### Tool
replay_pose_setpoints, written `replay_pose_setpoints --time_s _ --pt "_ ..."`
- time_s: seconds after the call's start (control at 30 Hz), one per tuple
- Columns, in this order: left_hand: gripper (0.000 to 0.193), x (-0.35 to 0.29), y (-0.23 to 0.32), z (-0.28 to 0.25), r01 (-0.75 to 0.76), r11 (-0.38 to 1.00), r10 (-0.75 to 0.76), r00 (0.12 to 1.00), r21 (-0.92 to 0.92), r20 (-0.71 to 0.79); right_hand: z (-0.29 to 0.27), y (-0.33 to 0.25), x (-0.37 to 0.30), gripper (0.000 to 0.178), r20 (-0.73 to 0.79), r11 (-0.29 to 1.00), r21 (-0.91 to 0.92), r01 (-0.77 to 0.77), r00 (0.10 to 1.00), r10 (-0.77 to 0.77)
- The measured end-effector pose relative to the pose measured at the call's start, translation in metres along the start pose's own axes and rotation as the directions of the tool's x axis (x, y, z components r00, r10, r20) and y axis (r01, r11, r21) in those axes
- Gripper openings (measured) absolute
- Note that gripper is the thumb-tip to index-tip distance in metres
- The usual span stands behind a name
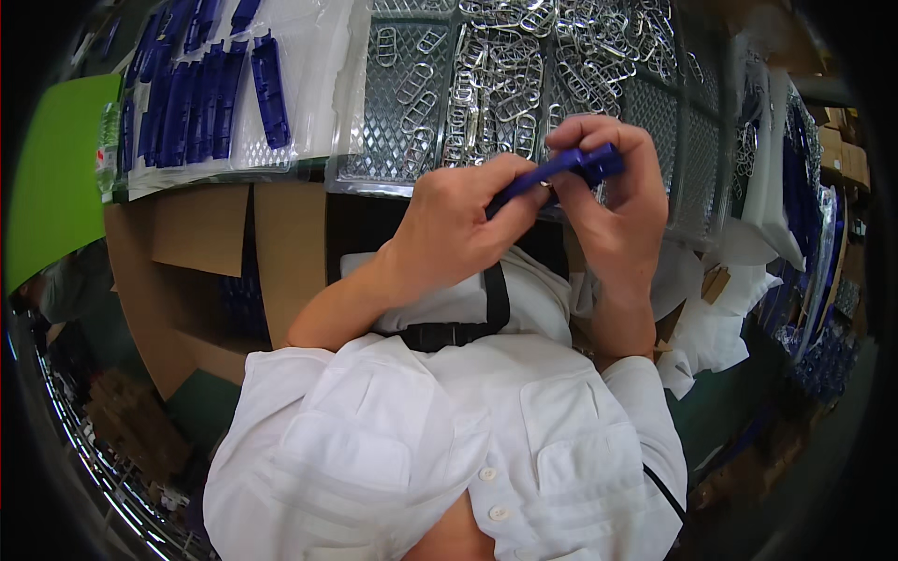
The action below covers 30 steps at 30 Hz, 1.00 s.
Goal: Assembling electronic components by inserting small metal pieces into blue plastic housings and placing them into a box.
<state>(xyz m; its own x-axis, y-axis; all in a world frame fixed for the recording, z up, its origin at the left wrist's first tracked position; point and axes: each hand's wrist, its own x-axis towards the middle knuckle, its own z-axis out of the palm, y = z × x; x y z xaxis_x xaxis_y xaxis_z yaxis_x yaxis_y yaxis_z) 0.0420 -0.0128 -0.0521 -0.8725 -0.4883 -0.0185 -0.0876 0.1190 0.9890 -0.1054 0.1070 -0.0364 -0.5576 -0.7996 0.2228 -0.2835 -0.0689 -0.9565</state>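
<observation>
Deep violet-blue on the plastic part (561,165) near the middle; the same blue along the strips (178,112) at far left, over a milky white sheet (311,70). Bright silver on the metal loops (599,67) at far centre, then a grey diamond crosshatch across the tray (374,133) beneath. Flat lime green on the panel (61,168) at left; plain tan on the cardboard box (290,243), nearer. Unpatterned white on the shirt (369,421), with cream on the buttons (499,512) and solid black on the belt (440,336).
</observation>
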Motion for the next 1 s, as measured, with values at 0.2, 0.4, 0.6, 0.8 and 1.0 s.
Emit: replay_pose_setpoints --time_s 0.2,0.4,0.6,0.8,1.0 --pt "0.049 -0.018 0.03 -0.031 -0.313 0.942 0.285 0.936 0.121 0.206 -0.013 -0.008 -0.013 0.039 -0.191 0.948 0.034 0.316 0.933 -0.305" --pt "0.063 -0.023 0.032 -0.024 -0.443 0.857 0.444 0.894 0.264 0.061 -0.027 -0.016 -0.017 0.037 -0.083 0.822 -0.398 0.407 0.876 -0.475" --pt "0.063 -0.022 0.031 -0.025 -0.42 0.862 0.435 0.9 0.285 0.014 -0.027 -0.008 -0.01 0.041 -0.058 0.792 -0.444 0.419 0.869 -0.492" --pt "0.062 -0.017 0.024 -0.028 -0.417 0.867 0.435 0.901 0.271 -0.005 -0.024 0.001 -0.003 0.042 -0.046 0.811 -0.415 0.413 0.881 -0.472" --pt "0.057 0.003 0.029 -0.047 -0.405 0.853 0.444 0.895 0.329 -0.05 -0.02 0.001 0.001 0.039 -0.234 0.861 -0.435 0.263 0.891 -0.39"
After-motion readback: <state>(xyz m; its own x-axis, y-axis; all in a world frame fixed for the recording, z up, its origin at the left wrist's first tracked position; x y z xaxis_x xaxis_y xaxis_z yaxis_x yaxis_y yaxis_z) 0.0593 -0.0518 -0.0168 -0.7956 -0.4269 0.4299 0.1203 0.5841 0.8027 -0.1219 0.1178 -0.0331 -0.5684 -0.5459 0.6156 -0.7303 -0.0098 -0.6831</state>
